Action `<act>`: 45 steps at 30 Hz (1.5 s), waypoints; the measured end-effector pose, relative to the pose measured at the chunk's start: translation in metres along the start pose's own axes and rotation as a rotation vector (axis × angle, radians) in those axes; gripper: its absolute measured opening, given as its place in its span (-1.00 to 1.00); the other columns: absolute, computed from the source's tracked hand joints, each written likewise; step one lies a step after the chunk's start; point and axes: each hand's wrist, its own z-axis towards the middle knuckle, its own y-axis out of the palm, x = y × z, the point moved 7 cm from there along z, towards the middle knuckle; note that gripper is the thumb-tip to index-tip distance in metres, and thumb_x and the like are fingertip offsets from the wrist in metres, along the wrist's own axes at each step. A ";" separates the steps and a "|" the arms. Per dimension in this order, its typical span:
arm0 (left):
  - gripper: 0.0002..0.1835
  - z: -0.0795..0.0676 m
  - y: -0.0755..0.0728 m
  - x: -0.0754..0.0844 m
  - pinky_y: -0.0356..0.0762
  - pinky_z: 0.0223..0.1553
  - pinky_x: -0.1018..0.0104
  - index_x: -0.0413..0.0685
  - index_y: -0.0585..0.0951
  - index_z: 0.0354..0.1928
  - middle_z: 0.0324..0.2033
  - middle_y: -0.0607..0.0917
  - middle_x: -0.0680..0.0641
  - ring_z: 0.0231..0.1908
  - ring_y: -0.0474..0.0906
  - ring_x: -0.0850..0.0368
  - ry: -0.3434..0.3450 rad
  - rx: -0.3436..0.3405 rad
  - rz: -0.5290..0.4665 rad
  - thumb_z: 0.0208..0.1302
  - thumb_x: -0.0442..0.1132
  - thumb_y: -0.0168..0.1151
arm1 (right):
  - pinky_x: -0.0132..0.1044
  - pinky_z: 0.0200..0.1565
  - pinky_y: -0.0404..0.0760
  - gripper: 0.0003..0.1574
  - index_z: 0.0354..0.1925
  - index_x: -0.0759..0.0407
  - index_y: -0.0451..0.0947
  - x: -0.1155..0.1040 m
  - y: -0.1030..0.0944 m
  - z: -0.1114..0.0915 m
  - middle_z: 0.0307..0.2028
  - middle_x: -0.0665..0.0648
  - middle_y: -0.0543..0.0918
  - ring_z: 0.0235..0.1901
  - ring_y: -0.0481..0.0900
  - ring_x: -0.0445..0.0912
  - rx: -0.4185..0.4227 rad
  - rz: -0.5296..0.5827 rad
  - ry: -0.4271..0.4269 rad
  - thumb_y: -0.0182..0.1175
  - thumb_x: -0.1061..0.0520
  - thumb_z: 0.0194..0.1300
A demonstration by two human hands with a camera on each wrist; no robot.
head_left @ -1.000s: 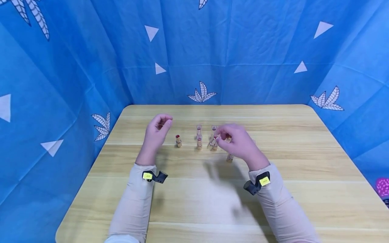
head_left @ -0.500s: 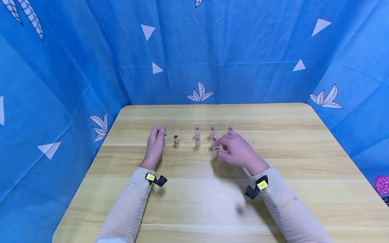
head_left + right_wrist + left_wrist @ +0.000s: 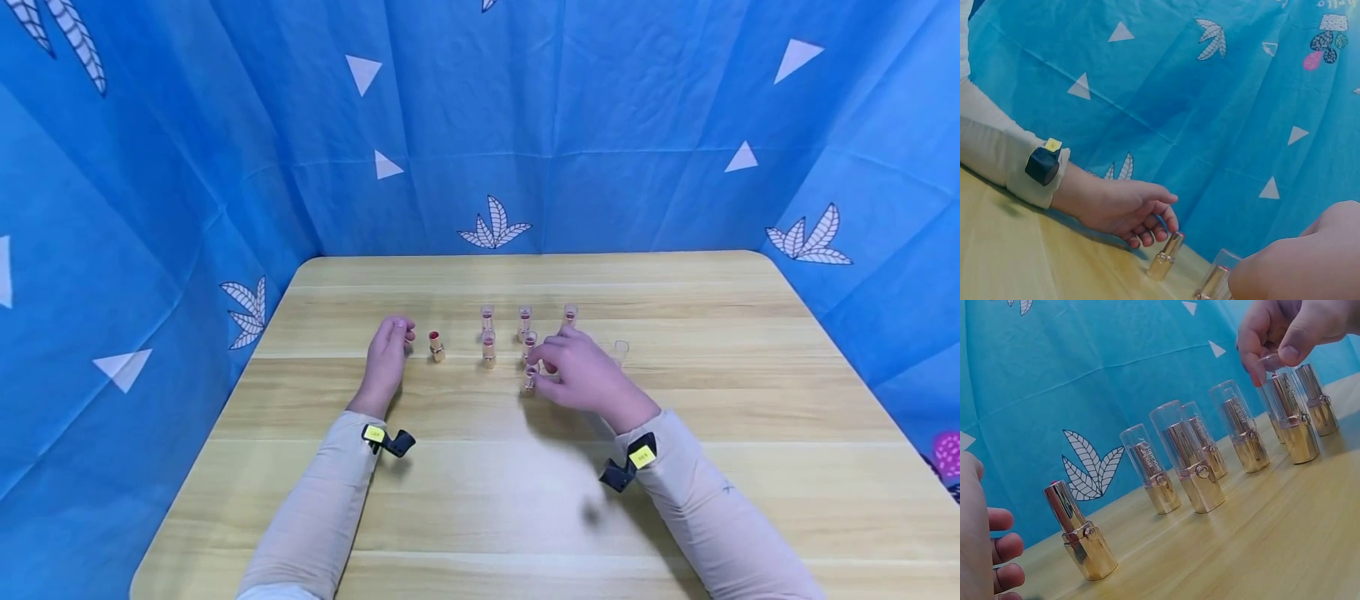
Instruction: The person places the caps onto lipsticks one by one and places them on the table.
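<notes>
My right hand (image 3: 581, 371) pinches the clear cap of a gold lipstick (image 3: 1294, 428) between thumb and fingers, at the front of a group of lipsticks. That lipstick stands upright on the table in the left wrist view. My left hand (image 3: 384, 360) rests at the table on the left, fingers loosely curled and holding nothing. Just right of it stands an uncapped gold lipstick (image 3: 1082, 534) with a red tip. Between the hands, several capped lipsticks (image 3: 489, 350) stand upright in rows. Another lipstick (image 3: 1319, 403) beside the pinched one is partly hidden behind my right hand in the head view.
A loose clear cap (image 3: 621, 352) sits right of my right hand. The wooden table (image 3: 465, 492) has rounded far corners and meets a blue patterned curtain (image 3: 480, 125) at the back and sides. Each wrist carries a small black camera (image 3: 628, 467).
My right hand has moved a little toward me, bringing a tilted lipstick down to stand upright in front of the others. My left hand has lowered to the table, its fingers closer together.
</notes>
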 end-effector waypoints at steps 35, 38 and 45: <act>-0.50 -0.006 0.014 0.002 0.32 -0.06 0.04 -0.24 0.31 0.02 -0.13 0.44 -0.21 -0.15 0.43 -0.10 0.029 -0.131 -0.059 0.32 0.07 -0.16 | -0.04 0.01 0.30 -0.38 0.09 0.13 0.37 0.066 -0.071 -0.032 0.01 0.06 0.43 -0.01 0.33 -0.01 0.481 0.361 0.152 0.22 0.14 0.01; -0.55 -0.010 0.020 0.010 0.30 -0.01 0.04 -0.27 0.25 0.07 -0.07 0.42 -0.20 -0.09 0.41 -0.09 0.066 -0.229 -0.086 0.30 -0.08 -0.04 | 0.08 0.02 0.25 -0.35 0.14 0.26 0.27 0.098 -0.063 -0.052 0.06 0.18 0.37 0.03 0.29 0.11 0.537 0.571 0.275 0.16 0.33 0.04; -0.41 -0.018 0.027 0.024 0.14 0.09 -0.05 -0.26 0.24 0.12 -0.02 0.40 -0.20 0.02 0.28 -0.09 0.132 -0.316 0.060 0.07 -0.30 0.25 | 0.15 0.10 0.16 -0.26 0.23 0.31 0.04 0.142 -0.009 -0.086 0.11 0.36 0.24 0.10 0.18 0.27 0.379 0.948 0.452 0.01 0.49 0.09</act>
